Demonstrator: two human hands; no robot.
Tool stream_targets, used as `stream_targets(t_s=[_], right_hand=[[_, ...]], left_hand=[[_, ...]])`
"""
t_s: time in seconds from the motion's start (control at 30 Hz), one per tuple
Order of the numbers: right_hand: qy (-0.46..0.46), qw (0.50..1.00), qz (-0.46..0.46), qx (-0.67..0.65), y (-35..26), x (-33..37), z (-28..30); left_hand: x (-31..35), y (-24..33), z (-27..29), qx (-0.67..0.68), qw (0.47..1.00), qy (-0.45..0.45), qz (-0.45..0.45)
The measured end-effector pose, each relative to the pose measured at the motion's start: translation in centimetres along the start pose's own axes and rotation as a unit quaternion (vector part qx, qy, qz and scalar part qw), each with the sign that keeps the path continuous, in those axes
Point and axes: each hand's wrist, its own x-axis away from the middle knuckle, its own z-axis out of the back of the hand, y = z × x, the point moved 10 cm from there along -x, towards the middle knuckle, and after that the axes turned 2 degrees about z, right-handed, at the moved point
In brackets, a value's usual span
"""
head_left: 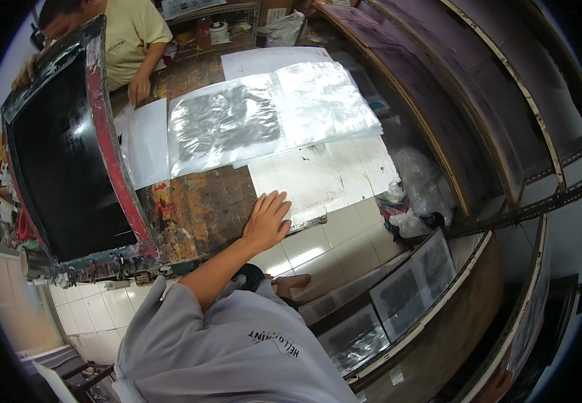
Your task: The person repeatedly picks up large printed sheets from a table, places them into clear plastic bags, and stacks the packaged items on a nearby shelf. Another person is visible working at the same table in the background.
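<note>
A white sheet point(318, 174) at the surface's point(203, 205) near edge is touched by the left hand point(265, 221), fingers outstretched. Probably light, it's best corner-held.

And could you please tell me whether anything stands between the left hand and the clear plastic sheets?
Nothing visible does: between the left hand and the clear plastic sheets lie only the flat white sheet and stained wooden tabletop.

Free room over the white sheet point(324, 171), with a framed screen point(69, 158) as obstacle leftward, a rack point(438, 101) rightward.
</note>
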Motion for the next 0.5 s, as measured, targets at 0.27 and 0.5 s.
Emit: stream_targets(t_s=[0.27,0.5], right_hand=[[-0.022,0.999,-0.033,0.006,-1.7,0.0,0.0],[-0.031,0.999,-0.021,-0.016,-1.7,0.3,-0.2]], left_hand=[[-0.7,0.8,3.2,0.130,0.989,0.071,0.020],[-6.0,4.1,12.3,-0.091,0.982,0.166,-0.014]])
